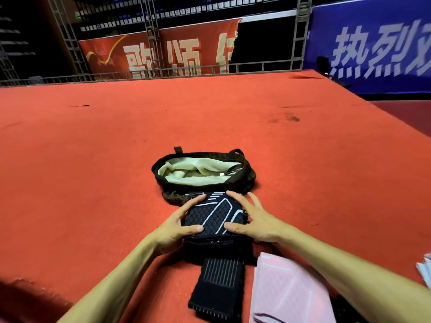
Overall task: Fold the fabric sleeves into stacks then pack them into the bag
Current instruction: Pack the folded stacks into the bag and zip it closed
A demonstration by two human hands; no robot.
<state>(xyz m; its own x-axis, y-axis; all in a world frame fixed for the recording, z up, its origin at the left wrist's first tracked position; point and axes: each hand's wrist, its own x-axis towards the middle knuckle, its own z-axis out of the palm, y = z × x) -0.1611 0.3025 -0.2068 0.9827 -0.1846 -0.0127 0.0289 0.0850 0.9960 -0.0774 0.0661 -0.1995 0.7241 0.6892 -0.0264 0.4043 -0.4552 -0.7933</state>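
**On the red carpet: two hands clamp a black stack in front of the bag**

On the red carpet [93, 159], just before the open bag [250, 176], lies the black stack [214, 215] of folded sleeves with white lines. Both hands hold it from the sides. The left hand [173, 226] has its thumb on the near top edge and its fingers bent over the far left corner. The right hand [254, 220] does the same on the right side, with its fingers spread wide. The hands are apart, with the stack between them.

The bag is dark brown with a pale green lining, and its mouth faces up. The far edge of the stack touches or covers the bag's near side. A long black sleeve [218, 290] reaches from under the stack toward the person. Just right of it lie pink sleeves [286, 292], partly under the right forearm. Behind the carpet hang a red banner [163, 57] and a blue banner [373, 47].
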